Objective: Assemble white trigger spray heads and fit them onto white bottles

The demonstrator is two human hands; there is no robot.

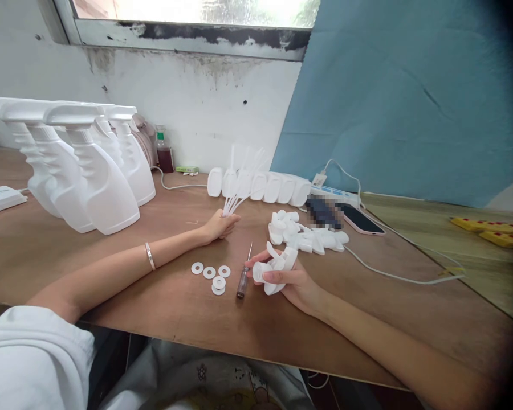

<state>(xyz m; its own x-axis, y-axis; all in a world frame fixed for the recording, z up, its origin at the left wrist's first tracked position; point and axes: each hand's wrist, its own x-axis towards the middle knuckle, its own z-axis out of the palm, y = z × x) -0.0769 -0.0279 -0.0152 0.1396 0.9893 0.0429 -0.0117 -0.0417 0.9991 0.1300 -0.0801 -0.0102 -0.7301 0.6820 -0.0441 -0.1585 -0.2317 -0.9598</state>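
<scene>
My left hand point(218, 227) is closed round a bundle of thin, whitish dip tubes point(238, 193), which fan out upward from the fist. Near the table's front, my right hand point(290, 279) grips a white spray trigger head point(277, 265), its round collar facing left. A screwdriver point(242, 282) with a clear handle lies just left of that hand, tip pointing away. Several white ring washers point(209, 273) rest on the wood between my forearms, two of them overlapping. Beyond my right hand is a pile of white trigger parts point(301, 232).
White spray bottles point(106, 182) with heads fitted stand at the left. A row of white covers point(259, 187) lines the back. At the right are a phone point(362, 219), a white cable point(393, 277) and a power strip point(336, 195). A bottle of dark liquid point(165, 156) stands by the wall.
</scene>
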